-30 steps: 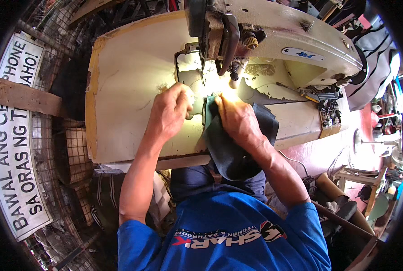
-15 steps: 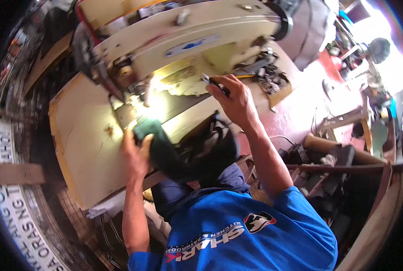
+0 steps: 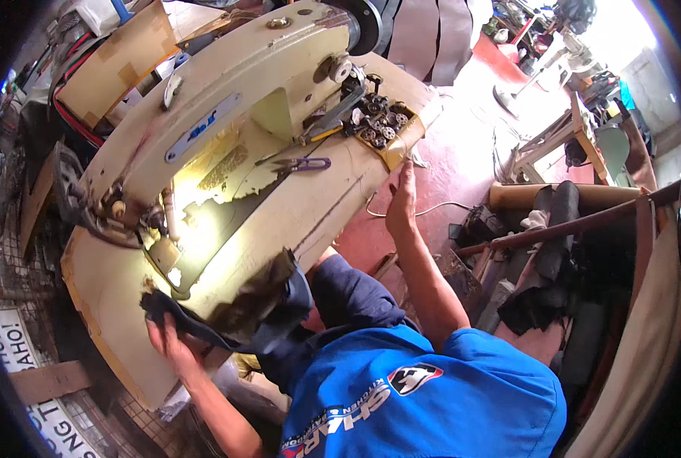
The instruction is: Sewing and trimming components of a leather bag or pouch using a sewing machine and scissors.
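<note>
My left hand [image 3: 171, 343], near the front left of the cream table [image 3: 100, 298], grips a dark cloth piece [image 3: 256, 305] that hangs in folds toward my lap. My right hand [image 3: 403, 195] is at the right front edge, fingers stretched, beside a box of metal bobbins [image 3: 382, 122]; a small pale object by its fingertips is too small to make out. Thread snips [image 3: 306, 164] lie on the table under the arm of the sewing machine [image 3: 226, 72], whose lit needle area [image 3: 168, 244] is above and right of my left hand.
A wire-mesh barrier with a sign [image 3: 12, 343] stands at the left. Grey strips of material [image 3: 420, 34] hang behind the table. On the right are a standing fan [image 3: 535, 72], a wooden frame [image 3: 581, 130], dark rolls [image 3: 546, 252] and a cable [image 3: 432, 214] over the red floor.
The view has swung rightward. My left hand has drawn the cloth away from the needle. My right hand left the cloth, held snips half a second ago and has released them onto the table.
</note>
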Action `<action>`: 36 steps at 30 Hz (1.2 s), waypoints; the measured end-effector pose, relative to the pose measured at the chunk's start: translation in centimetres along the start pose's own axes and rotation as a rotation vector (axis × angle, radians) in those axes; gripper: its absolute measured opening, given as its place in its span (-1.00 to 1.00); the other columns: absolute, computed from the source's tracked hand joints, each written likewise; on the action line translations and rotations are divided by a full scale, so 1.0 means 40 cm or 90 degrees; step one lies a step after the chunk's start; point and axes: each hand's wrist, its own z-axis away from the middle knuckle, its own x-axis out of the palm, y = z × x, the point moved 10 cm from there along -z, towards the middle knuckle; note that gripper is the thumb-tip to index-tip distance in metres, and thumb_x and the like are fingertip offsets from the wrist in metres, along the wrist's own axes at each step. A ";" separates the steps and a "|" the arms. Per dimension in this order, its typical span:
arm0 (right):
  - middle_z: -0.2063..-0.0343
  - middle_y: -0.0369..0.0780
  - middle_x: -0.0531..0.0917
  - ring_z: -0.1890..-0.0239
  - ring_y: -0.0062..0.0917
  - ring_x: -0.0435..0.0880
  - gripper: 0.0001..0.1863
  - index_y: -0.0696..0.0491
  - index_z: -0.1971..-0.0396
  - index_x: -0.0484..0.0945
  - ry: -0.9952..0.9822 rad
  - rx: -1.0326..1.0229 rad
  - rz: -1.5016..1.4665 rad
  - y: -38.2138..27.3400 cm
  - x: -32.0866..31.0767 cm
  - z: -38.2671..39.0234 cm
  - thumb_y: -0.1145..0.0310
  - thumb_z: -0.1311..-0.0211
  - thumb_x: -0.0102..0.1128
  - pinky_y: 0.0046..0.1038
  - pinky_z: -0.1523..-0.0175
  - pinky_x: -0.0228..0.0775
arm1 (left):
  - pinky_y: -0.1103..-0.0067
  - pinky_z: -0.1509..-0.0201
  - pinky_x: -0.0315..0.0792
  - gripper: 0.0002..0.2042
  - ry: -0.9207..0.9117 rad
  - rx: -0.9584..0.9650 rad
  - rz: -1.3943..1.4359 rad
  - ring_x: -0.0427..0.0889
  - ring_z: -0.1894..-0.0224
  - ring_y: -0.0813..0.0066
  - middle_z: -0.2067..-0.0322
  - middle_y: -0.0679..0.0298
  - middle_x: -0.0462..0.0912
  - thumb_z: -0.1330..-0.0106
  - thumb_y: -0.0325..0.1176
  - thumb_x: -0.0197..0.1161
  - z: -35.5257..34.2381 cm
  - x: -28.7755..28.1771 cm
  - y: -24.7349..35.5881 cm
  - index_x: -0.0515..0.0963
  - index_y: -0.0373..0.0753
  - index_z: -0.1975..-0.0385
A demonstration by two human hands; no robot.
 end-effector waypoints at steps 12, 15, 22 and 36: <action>-0.15 -0.14 0.49 -0.14 -0.38 0.49 -0.25 0.11 -0.29 0.28 -0.171 0.224 0.212 0.001 -0.156 0.051 -0.24 -0.40 -0.17 -0.28 -0.23 0.30 | 0.40 0.15 0.59 -0.66 -0.860 -0.090 -0.163 0.71 0.22 0.11 0.22 0.03 0.66 -0.20 -0.58 0.29 0.309 0.906 -0.029 0.44 -0.30 0.02; -0.13 -0.13 0.51 -0.12 -0.39 0.50 -0.21 0.11 -0.26 0.35 -0.343 0.296 0.132 -0.155 -0.107 0.113 -0.30 -0.35 -0.11 -0.28 -0.24 0.30 | 0.36 0.11 0.58 -0.70 -0.897 -0.073 -0.157 0.70 0.20 0.01 0.21 -0.03 0.66 -0.17 -0.61 0.29 0.346 1.053 0.061 0.46 -0.36 0.09; -0.15 -0.14 0.48 -0.27 -0.38 0.38 -0.10 0.13 -0.23 0.39 -0.508 0.212 0.148 -0.595 -0.014 0.117 -0.13 0.03 0.47 -0.28 -0.36 0.15 | 0.32 0.17 0.57 -0.68 -0.880 0.046 -0.262 0.69 0.21 -0.03 0.22 -0.01 0.66 -0.22 -0.55 0.27 0.304 1.288 0.265 0.42 -0.34 0.04; 0.02 -0.08 0.49 -0.11 -0.14 0.48 -0.47 0.10 -0.03 0.48 -0.072 -0.085 0.324 -0.761 -0.276 -0.204 0.55 0.03 0.39 -0.22 -0.28 0.25 | 0.40 0.18 0.57 -0.73 -0.895 0.115 -0.137 0.69 0.22 0.10 0.19 -0.03 0.63 -0.34 -0.52 0.20 0.402 1.826 0.294 0.36 -0.33 0.01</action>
